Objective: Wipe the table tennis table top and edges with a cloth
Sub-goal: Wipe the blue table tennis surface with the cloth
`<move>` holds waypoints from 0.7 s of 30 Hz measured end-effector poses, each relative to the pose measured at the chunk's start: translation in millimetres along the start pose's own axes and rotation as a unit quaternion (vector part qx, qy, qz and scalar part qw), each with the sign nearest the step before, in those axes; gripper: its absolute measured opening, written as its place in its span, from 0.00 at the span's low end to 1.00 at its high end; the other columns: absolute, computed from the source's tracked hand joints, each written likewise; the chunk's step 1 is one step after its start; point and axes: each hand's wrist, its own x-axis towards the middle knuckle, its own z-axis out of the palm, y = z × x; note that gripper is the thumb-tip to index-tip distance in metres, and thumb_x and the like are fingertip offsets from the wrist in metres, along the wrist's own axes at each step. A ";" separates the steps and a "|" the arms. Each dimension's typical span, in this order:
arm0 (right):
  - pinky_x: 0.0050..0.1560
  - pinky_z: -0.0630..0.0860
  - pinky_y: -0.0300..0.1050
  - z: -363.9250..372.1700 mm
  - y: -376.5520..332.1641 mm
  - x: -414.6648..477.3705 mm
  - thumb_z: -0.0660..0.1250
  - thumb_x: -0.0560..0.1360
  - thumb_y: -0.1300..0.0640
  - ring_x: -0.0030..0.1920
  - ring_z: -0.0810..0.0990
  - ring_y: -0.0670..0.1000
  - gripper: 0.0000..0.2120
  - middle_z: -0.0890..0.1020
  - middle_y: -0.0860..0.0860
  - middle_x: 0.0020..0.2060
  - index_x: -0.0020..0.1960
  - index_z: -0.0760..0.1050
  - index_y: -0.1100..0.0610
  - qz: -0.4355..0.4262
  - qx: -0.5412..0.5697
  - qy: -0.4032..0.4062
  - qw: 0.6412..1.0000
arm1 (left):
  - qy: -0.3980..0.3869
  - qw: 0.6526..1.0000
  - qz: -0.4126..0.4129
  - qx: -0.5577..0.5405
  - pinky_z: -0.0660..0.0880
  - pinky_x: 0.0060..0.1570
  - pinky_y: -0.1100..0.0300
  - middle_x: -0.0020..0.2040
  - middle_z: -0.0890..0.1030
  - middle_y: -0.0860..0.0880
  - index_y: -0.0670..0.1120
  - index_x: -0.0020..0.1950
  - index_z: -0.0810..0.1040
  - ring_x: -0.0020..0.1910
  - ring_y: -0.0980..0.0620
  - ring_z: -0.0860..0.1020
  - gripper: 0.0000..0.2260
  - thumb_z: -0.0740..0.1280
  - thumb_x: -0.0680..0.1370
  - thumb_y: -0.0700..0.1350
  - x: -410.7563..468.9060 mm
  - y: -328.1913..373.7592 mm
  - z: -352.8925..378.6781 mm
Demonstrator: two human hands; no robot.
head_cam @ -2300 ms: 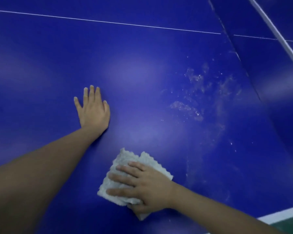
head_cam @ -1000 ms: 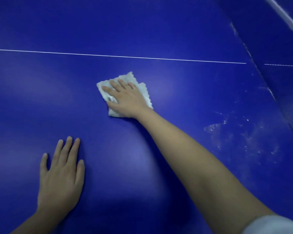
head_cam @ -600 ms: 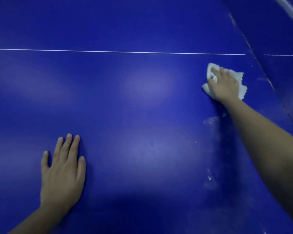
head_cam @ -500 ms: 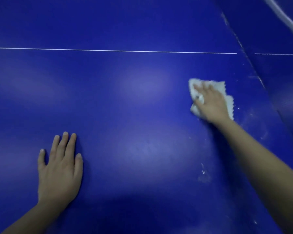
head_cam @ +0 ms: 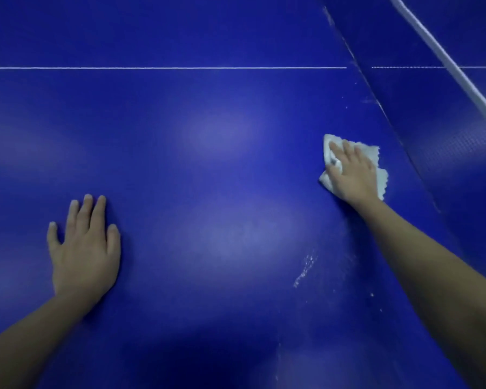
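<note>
Cloth (head_cam: 376, 157) lies folded on the table (head_cam: 208, 164) at 3 o'clock, just beside the net (head_cam: 446, 141). Your right hand (head_cam: 351, 175) presses it flat with fingers extended, not clenched round it, so the whole pad bears on the surface. Your left hand (head_cam: 84, 248), at 8 o'clock, rests palm-down with fingers straight, holding nothing, probably bracing your reach. White residue (head_cam: 305, 266) at 5 o'clock is not yet wiped.

Right hand (head_cam: 353, 175) pressing crumpled white cloth (head_cam: 376, 160) flat on glossy blue table tennis table top (head_cam: 219, 164), left hand (head_cam: 84, 248) lying flat, fingers straight
</note>
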 end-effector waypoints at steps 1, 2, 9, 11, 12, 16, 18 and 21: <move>0.74 0.50 0.53 3.7 -3.5 -12.0 0.48 0.80 0.47 0.76 0.51 0.54 0.24 0.55 0.52 0.76 0.76 0.55 0.48 0.013 0.002 -0.003 1.000 | -0.002 1.000 -0.002 0.000 0.48 0.70 0.42 0.75 0.59 0.44 0.42 0.75 0.59 0.75 0.47 0.53 0.21 0.54 0.81 0.44 0.3 0.0 0.0; 0.73 0.49 0.51 8.7 -11.6 -30.6 0.50 0.81 0.49 0.76 0.51 0.54 0.24 0.54 0.52 0.77 0.76 0.54 0.48 -0.003 -0.004 -0.014 1.000 | -0.006 1.000 -0.004 0.000 0.47 0.70 0.42 0.76 0.58 0.44 0.42 0.75 0.59 0.75 0.47 0.53 0.21 0.55 0.81 0.44 0.5 0.2 -0.2; 0.69 0.64 0.56 41.2 -99.5 -274.6 0.54 0.70 0.43 0.71 0.66 0.58 0.32 0.69 0.52 0.71 0.74 0.61 0.48 -0.402 -0.109 -0.081 0.906 | -0.002 1.000 0.011 -0.008 0.47 0.69 0.40 0.76 0.58 0.43 0.42 0.75 0.58 0.75 0.46 0.52 0.22 0.52 0.81 0.45 -0.3 0.8 -2.3; 0.74 0.54 0.54 44.7 -102.6 -314.3 0.54 0.71 0.41 0.74 0.59 0.55 0.32 0.63 0.49 0.74 0.74 0.58 0.44 -0.484 -0.116 -0.130 0.858 | 0.000 1.000 0.014 -0.011 0.48 0.69 0.39 0.76 0.58 0.43 0.41 0.75 0.58 0.75 0.45 0.53 0.22 0.52 0.81 0.46 -0.5 -1.1 -1.8; 0.74 0.50 0.53 43.2 -97.2 -317.9 0.54 0.72 0.42 0.75 0.57 0.54 0.31 0.62 0.49 0.74 0.74 0.59 0.44 -0.518 -0.116 -0.132 0.837 | 0.001 1.000 0.016 -0.014 0.48 0.69 0.38 0.76 0.58 0.43 0.41 0.75 0.58 0.75 0.45 0.53 0.22 0.51 0.81 0.46 -0.3 -1.9 -2.0; 0.70 0.61 0.53 25.0 -60.4 -278.9 0.65 0.71 0.46 0.70 0.67 0.56 0.29 0.71 0.50 0.69 0.71 0.66 0.49 -0.365 -0.129 -0.068 0.919 | -0.002 0.998 0.056 -0.039 0.47 0.70 0.40 0.75 0.59 0.42 0.39 0.73 0.60 0.75 0.45 0.53 0.21 0.53 0.80 0.44 -5.5 -3.7 -6.0; 0.72 0.52 0.50 18.0 -35.4 -262.1 0.57 0.78 0.48 0.75 0.57 0.54 0.26 0.60 0.51 0.75 0.75 0.56 0.47 -0.132 -0.075 -0.044 0.987 | -0.003 0.994 0.100 -0.052 0.47 0.71 0.42 0.75 0.60 0.41 0.39 0.73 0.62 0.75 0.45 0.54 0.21 0.55 0.80 0.42 -21.8 -2.6 -7.6; 0.72 0.46 0.48 23.2 -28.3 -278.5 0.53 0.81 0.48 0.76 0.48 0.52 0.25 0.52 0.50 0.77 0.76 0.53 0.47 0.065 0.006 -0.018 0.998 | -0.009 0.985 0.165 -0.057 0.49 0.70 0.41 0.74 0.62 0.40 0.38 0.72 0.63 0.74 0.44 0.57 0.21 0.54 0.80 0.42 -68.8 2.2 -9.6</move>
